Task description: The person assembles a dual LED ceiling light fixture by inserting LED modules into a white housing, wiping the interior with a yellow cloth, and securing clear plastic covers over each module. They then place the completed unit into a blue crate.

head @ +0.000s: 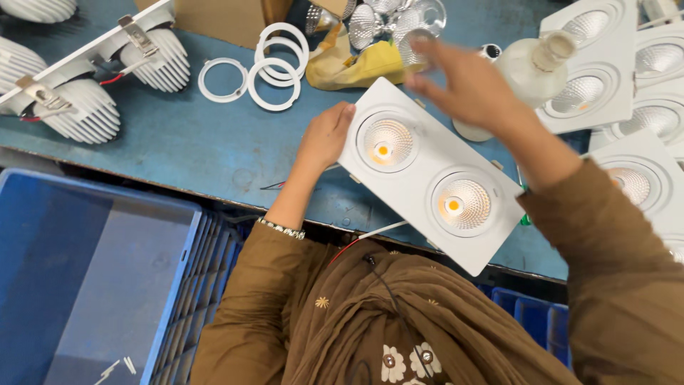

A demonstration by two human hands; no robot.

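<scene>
A white rectangular twin downlight [420, 167] lies face up on the blue bench, with two orange-lit reflector cups. My left hand [324, 137] grips its left edge with the fingers curled around the corner. My right hand [467, 84] is raised above the fixture's far end and blurred. Its fingertips pinch a small clear round lens [419, 44]. Red and white wires [370, 234] trail from under the fixture toward my body.
White plastic rings [276, 84] and a yellow cloth [360, 65] lie at the back, near shiny reflector cups [385, 16] and a cardboard box [221, 18]. A white bottle [531, 68] and more twin downlights [605, 68] sit to the right. Finned heat-sink fixtures [85, 93] are at the left, and a blue crate [85, 271] stands below the bench.
</scene>
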